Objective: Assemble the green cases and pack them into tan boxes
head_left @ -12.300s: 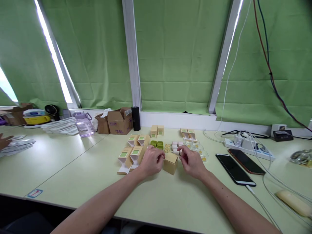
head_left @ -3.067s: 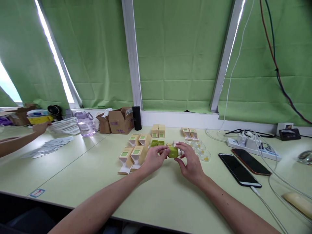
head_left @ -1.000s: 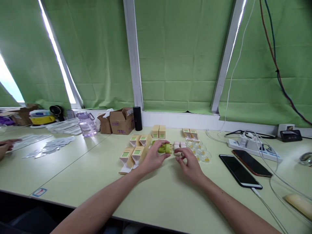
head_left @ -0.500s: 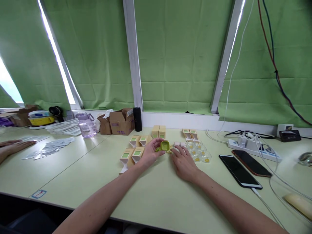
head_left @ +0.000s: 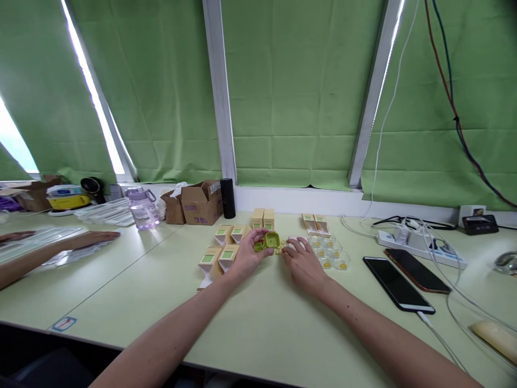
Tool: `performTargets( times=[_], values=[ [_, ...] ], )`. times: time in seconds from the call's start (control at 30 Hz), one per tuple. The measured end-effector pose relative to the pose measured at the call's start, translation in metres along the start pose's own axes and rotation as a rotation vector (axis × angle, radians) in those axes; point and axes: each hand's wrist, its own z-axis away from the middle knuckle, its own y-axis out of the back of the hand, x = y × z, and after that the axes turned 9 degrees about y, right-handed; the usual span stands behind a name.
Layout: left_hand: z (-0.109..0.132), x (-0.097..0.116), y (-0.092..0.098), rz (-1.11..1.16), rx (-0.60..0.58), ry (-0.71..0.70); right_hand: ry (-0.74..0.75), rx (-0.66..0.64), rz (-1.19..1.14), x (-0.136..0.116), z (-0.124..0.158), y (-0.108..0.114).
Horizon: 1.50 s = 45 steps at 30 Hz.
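Note:
My left hand [head_left: 251,252] grips a small green case [head_left: 272,240] that stands open, its hollow inside facing me. Just right of the case, my right hand [head_left: 302,264] has its fingers bent down at the table beside small yellow pieces [head_left: 279,248]; its fingertips are close together, and whatever they pinch is too small to make out. White blocks behind those fingers are mostly hidden. Clear rounded cups with yellow centres [head_left: 329,252] stand to the right of my right hand. Open beige cartons with green labels [head_left: 218,258] are grouped left of my left hand.
More beige cartons [head_left: 262,218] stand behind my hands. Two phones [head_left: 399,283] and a power strip [head_left: 420,249] with cables lie to the right. At left are a co-worker's hand [head_left: 91,238] on plastic packets, a purple bottle [head_left: 143,209] and cardboard boxes [head_left: 201,203].
The co-worker's hand has reached rightward over the plastic packets. My right hand has shifted slightly, its fingers staying by the yellow pieces. The green case has barely moved in my left hand.

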Motion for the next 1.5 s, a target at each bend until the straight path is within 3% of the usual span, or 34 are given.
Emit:
performTargets(
  times=[0.3, 0.43, 0.7, 0.87, 1.1, 1.23, 1.5],
  values=[
    [0.003, 0.002, 0.0, -0.057, 0.003, -0.026, -0.029, 0.361, -0.15, -0.012, 0.016, -0.004],
    [0.004, 0.002, -0.001, -0.097, -0.014, -0.03, -0.042, 0.427, -0.204, -0.009, 0.022, -0.008],
    [0.006, 0.003, -0.004, -0.131, 0.01, -0.056, -0.078, 0.617, -0.306, -0.004, 0.026, 0.004],
    [0.008, 0.007, -0.006, -0.162, -0.012, -0.085, -0.166, 0.734, -0.532, -0.006, 0.024, 0.007],
    [0.012, 0.008, -0.009, -0.237, -0.028, -0.108, -0.49, 0.752, -0.972, -0.007, 0.021, 0.006],
    [0.012, 0.006, -0.01, -0.252, -0.027, -0.106, -0.603, 0.764, -1.196, -0.003, 0.018, 0.002],
    [0.012, 0.002, -0.01, -0.228, -0.049, -0.071, -0.712, 0.832, -1.277, 0.003, 0.017, 0.001]
  ],
)
